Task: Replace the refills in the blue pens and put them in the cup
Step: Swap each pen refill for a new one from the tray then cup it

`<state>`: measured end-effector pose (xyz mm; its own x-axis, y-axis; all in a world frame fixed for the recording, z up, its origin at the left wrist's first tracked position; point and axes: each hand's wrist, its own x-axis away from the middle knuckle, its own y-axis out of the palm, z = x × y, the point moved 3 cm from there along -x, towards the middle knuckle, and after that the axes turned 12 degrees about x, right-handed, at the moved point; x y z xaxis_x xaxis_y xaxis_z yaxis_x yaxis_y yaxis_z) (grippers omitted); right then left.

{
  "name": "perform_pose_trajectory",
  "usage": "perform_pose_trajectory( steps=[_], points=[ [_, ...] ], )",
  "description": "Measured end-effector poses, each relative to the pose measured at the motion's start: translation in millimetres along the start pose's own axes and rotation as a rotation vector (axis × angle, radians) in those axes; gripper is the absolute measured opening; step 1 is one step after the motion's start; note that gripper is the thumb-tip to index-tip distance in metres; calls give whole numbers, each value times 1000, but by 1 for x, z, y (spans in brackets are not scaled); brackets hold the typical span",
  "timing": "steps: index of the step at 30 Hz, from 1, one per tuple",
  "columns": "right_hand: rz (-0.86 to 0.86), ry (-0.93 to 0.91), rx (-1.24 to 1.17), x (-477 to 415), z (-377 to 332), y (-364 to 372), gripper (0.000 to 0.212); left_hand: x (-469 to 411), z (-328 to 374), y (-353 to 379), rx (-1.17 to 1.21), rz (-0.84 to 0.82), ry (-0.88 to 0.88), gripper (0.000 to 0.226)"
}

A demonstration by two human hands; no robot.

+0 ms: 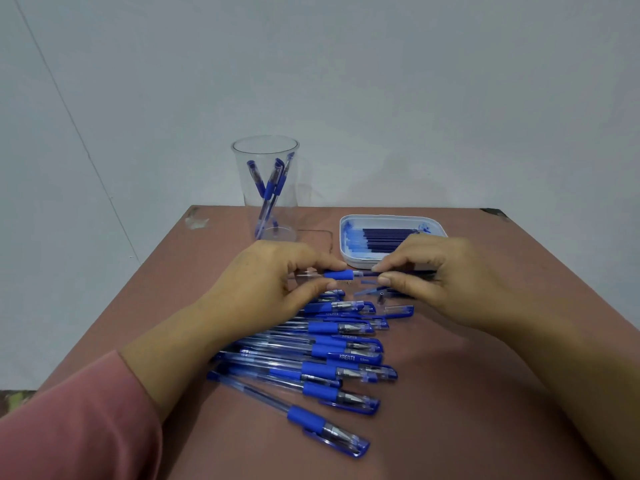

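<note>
A pink sleeve (pixel 72 427) leads to the left hand (pixel 277 282), whose thumb and fingertips pinch a pen barrel (pixel 339 274) by its blue grip. The clear cup (pixel 251 202), holding a few blue pens (pixel 269 188), stands at the table's (pixel 450 393) far edge. A row of capped pens (pixel 322 355) lies mid-table. A white tray (pixel 349 261) of refills sits at the far edge. In front of it the right hand (pixel 446 275) pinches what looks like a refill (pixel 370 273) at the barrel's mouth.
</note>
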<state>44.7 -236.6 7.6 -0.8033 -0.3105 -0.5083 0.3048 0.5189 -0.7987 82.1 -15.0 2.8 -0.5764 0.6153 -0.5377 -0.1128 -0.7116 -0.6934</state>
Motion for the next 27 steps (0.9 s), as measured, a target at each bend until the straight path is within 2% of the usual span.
perform_pose_trajectory(
  steps=[3,8,12,16,19,23,27],
  points=[
    [-38,23,0,0,-3,0,26,0,-2,0,7,19,-6,28],
    [18,65,-3,2,1,-7,24,-1,-1,-2,9,49,1,29],
    [-39,35,-28,-1,-6,4,16,0,-2,3,5,29,16,28],
    [-31,53,-22,1,-5,-2,28,1,-2,2,6,52,23,26],
    [29,80,-14,3,0,-10,23,0,-2,-1,5,75,27,27],
    [0,55,-12,1,-5,-2,17,1,-2,1,12,65,24,28],
    [-25,76,-71,2,-6,0,25,1,-1,1,18,68,21,31]
  ],
)
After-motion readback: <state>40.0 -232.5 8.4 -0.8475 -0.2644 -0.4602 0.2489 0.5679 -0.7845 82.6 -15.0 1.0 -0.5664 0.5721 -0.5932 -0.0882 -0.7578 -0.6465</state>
